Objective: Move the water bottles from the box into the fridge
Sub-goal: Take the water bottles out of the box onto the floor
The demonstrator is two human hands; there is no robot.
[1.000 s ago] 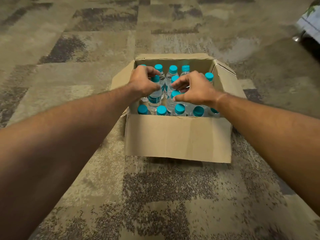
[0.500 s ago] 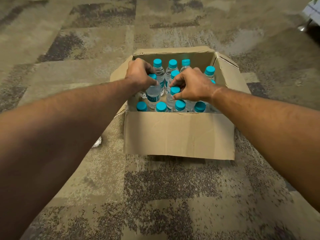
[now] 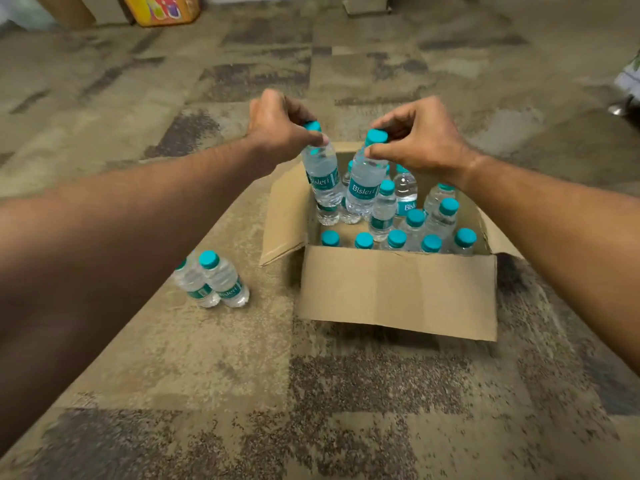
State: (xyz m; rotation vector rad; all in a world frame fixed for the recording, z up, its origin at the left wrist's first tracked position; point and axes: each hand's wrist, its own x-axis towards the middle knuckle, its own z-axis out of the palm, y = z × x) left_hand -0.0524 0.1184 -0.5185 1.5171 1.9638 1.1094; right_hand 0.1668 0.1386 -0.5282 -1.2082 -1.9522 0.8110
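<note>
An open cardboard box (image 3: 398,292) stands on the carpet with several small clear water bottles with teal caps (image 3: 414,226) upright inside. My left hand (image 3: 280,128) pinches the neck of one bottle (image 3: 322,178) and holds it above the box's back left corner. My right hand (image 3: 419,136) pinches the cap of a second bottle (image 3: 365,185), also lifted above the box. Two more bottles (image 3: 216,280) stand on the floor to the left of the box. No fridge is in view.
The patterned brown carpet (image 3: 207,393) spreads all round the box. A colourful orange box (image 3: 161,8) and cardboard items sit at the far top left. A small cardboard piece (image 3: 369,5) lies at the top middle. Something pale shows at the right edge (image 3: 628,81).
Both hands have risen out of the box, each lifting a bottle by its top. The view has pulled back, and two bottles on the floor have come into sight.
</note>
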